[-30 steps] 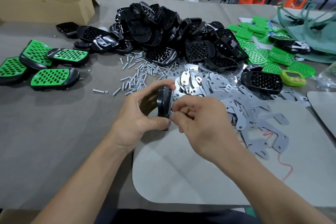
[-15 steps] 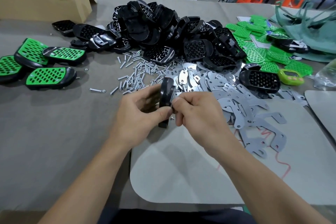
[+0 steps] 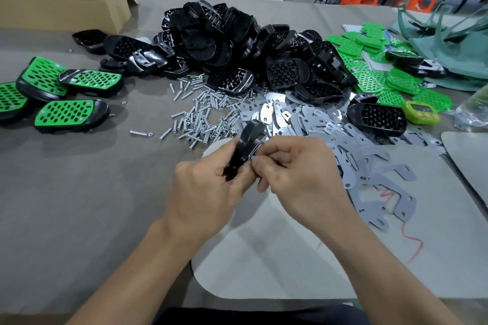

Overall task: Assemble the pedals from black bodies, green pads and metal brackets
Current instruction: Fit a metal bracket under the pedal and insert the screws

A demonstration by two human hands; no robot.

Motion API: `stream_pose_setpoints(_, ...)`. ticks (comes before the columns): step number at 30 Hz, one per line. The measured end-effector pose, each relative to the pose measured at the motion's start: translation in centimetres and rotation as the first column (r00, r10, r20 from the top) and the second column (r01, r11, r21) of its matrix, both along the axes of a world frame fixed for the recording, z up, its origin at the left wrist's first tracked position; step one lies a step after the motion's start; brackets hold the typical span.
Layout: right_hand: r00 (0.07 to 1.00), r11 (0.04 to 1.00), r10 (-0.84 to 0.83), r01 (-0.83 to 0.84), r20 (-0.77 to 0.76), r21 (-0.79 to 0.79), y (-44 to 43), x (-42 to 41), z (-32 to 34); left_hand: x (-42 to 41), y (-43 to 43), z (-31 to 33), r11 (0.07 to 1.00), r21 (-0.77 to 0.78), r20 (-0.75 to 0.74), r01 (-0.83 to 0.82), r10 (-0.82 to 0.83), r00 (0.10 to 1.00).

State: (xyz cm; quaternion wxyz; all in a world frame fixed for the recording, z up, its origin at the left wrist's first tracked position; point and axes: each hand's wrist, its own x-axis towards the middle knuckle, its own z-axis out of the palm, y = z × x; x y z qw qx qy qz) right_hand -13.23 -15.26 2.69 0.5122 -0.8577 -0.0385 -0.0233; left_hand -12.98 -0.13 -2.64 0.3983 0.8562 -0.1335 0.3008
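My left hand (image 3: 208,187) grips a black pedal body (image 3: 247,145) on edge above the table's middle. My right hand (image 3: 298,174) pinches a small part against the body's right side; the part itself is hidden by my fingers. Behind lies a large heap of black bodies (image 3: 237,42). Loose green pads (image 3: 375,74) are piled at the right. Metal brackets (image 3: 317,124) spread out just beyond my hands. Several finished pedals (image 3: 71,113) with green pads lie at the left.
A scatter of screws (image 3: 200,113) lies left of the brackets. A cardboard box (image 3: 63,2) stands at the back left. A pale mat (image 3: 290,258) lies under my hands. A green timer (image 3: 420,112) and a clear plastic bag (image 3: 472,111) sit at the right edge.
Both hands have tilted the black body so its top leans to the right, and they sit slightly lower over the mat. My right fingers keep working at its side.
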Motion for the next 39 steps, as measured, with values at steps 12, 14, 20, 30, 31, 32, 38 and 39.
stream_pose_setpoints(12, 0.97, 0.96, -0.158, 0.194, 0.183, -0.2, 1.7, -0.6, -1.6, 0.1, 0.0, -1.1, 0.99, -0.135, -0.149, 0.032, -0.052, 0.987)
stream_pose_setpoints(14, 0.955, 0.943, -0.236, 0.27, 0.18, -0.193, 2.4, -1.1, -2.0, 0.1, -0.1, -1.3, 0.993, -0.104, -0.109, 0.053, -0.065, 0.992)
stream_pose_setpoints(20, 0.967, 0.967, -0.256, 0.256, 0.012, 0.006, 2.4, -0.9, -2.0, 0.0, 0.2, -1.8, 0.996, -0.075, -0.112, 0.052, -0.06, 0.992)
stream_pose_setpoints(30, 0.94, 0.953, -0.253, 0.282, 0.229, -0.108, 2.6, -1.6, -2.9, -0.2, 0.3, -1.8, 0.991, -0.095, -0.088, 0.091, -0.099, 0.991)
stream_pose_setpoints(31, 0.944, 0.952, -0.26, 0.285, 0.205, -0.107, 2.7, -1.5, -3.0, -0.2, 0.3, -1.7, 0.993, -0.083, -0.08, 0.081, -0.088, 0.993)
stream_pose_setpoints(32, 0.954, 0.959, -0.255, 0.27, 0.159, -0.081, 2.6, -1.4, -2.9, -0.2, 0.3, -1.7, 0.995, -0.074, -0.079, 0.074, -0.079, 0.994)
stream_pose_setpoints(38, 0.97, 0.965, -0.238, 0.23, 0.052, 0.129, 1.7, -1.2, -1.8, -0.1, 0.1, -1.7, 0.996, -0.05, -0.058, 0.076, -0.079, 0.995)
stream_pose_setpoints(39, 0.967, 0.964, -0.244, 0.233, 0.074, 0.126, 1.8, -1.3, -1.8, 0.0, 0.1, -1.8, 0.996, -0.05, -0.051, 0.08, -0.082, 0.995)
